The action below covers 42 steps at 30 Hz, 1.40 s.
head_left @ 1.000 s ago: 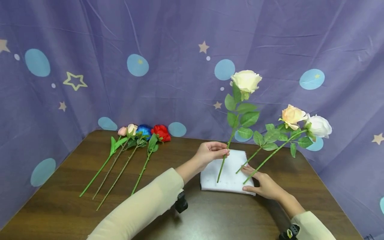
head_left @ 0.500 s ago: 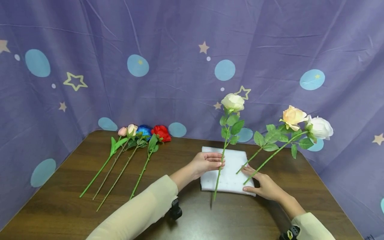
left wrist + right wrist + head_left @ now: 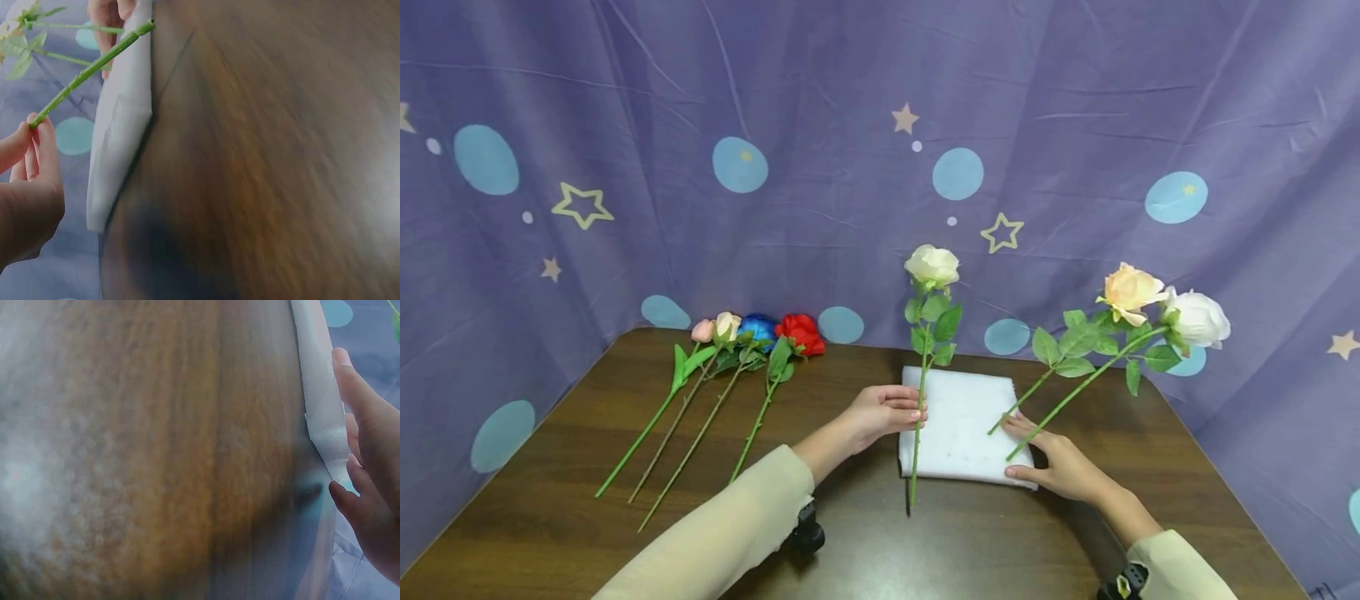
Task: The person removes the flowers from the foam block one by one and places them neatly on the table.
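Observation:
My left hand (image 3: 880, 418) pinches the green stem of a cream rose (image 3: 932, 267) between thumb and fingertips. The rose stands nearly upright, its stem end by the front left edge of a white foam block (image 3: 958, 429). In the left wrist view the bare stem (image 3: 81, 76) points away from the fingers. My right hand (image 3: 1060, 467) rests against the block's right side, thumb at the front corner and fingers extended. A peach rose (image 3: 1129, 292) and a white rose (image 3: 1198, 318) lean right, their stems ending at the block's right part.
Several flowers lie at the table's left: a pink tulip-like bud (image 3: 703, 331), a pale rose (image 3: 727, 325), a blue rose (image 3: 757, 328) and a red rose (image 3: 801, 333). Behind the wooden table (image 3: 850, 533) hangs a purple curtain (image 3: 835, 108).
My left hand has moved left and down, carrying the cream rose from above the block to its left edge. The right hand and the two leaning roses stay put.

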Motion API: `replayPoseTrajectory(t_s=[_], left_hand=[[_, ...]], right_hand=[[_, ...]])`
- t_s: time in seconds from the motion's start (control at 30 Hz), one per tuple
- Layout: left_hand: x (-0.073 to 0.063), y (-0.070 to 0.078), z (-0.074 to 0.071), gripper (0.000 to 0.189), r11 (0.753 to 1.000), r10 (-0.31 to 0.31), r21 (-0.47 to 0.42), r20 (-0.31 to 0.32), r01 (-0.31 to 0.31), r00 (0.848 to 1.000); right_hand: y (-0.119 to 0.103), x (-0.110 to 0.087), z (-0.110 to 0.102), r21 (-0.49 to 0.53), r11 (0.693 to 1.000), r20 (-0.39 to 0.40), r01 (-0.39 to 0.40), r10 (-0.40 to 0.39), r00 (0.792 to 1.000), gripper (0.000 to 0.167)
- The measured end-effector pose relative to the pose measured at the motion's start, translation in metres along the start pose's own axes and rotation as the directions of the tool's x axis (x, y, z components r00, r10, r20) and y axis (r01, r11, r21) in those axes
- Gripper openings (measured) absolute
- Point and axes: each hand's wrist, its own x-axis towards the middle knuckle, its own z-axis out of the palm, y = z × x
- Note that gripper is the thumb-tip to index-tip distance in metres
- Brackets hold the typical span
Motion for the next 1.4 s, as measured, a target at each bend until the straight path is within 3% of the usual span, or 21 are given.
replayPoseTrajectory(t_s=[0.27,0.63,0.93,1.4], left_hand=[[-0.014,0.005,-0.026,0.042,0.996,0.018,0.082,0.020,-0.020,1.000],[-0.039,0.006,-0.066,0.043,0.987,-0.087,0.131,-0.069,0.096,0.994],[-0.067,0.003,-0.097,0.044,0.964,-0.134,0.219,-0.078,0.148,0.988],[-0.104,0.001,-0.124,0.045,0.946,-0.149,0.266,-0.149,0.185,0.978]], right_hand=[[0.001,0.000,0.000,-0.009,1.000,-0.020,0.012,-0.013,1.000,0.065],[0.004,0.001,0.000,0.004,1.000,-0.027,0.007,-0.007,1.000,0.064],[0.005,0.000,0.004,0.020,1.000,-0.028,0.009,-0.009,1.000,0.063],[0.003,0.001,0.003,-0.004,1.000,-0.012,-0.004,0.004,1.000,0.065]])
